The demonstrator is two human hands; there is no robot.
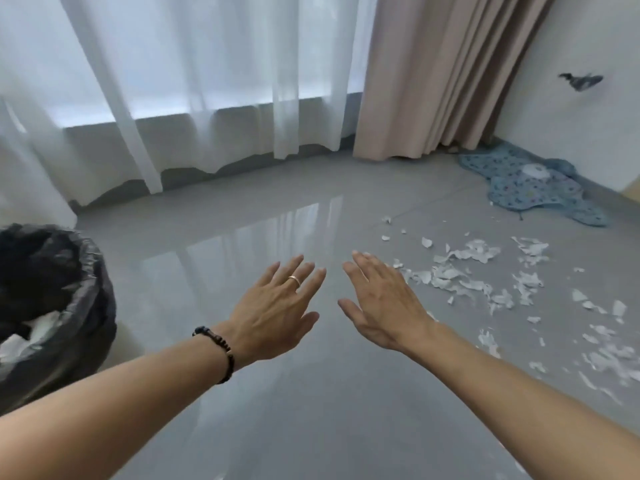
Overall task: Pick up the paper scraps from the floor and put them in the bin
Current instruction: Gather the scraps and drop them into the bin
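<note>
Grey glossy floor (311, 209) runs up to sheer white curtains (194, 81) and a beige drape (436, 71) at the far wall. Over the middle of it both hands are held out palm-down, side by side with a gap between them: the left hand (277, 313), ringed and with a dark bead bracelet (218, 351) at the wrist, and the right hand (384, 303). Fingers of both are straight and spread; neither holds anything, and neither seems to touch the floor. Just past the right hand's fingertips begins the litter of scraps (485, 282), white torn paper strewn along the floor's right side from mid-depth down toward the near right edge. Against the left edge stands the bin (69, 306), lined with a black bag, some white paper already lying inside (so part of the job looks done). In the far right corner lies a blue patterned mat (530, 188). By my reading the step in hand is the reach back toward the pile for another load. The next move calls for swinging both hands rightward and down, raking scraps together between the palms, closing on a bunch, then carrying it across to the bin at left without shedding the small light bits.
</note>
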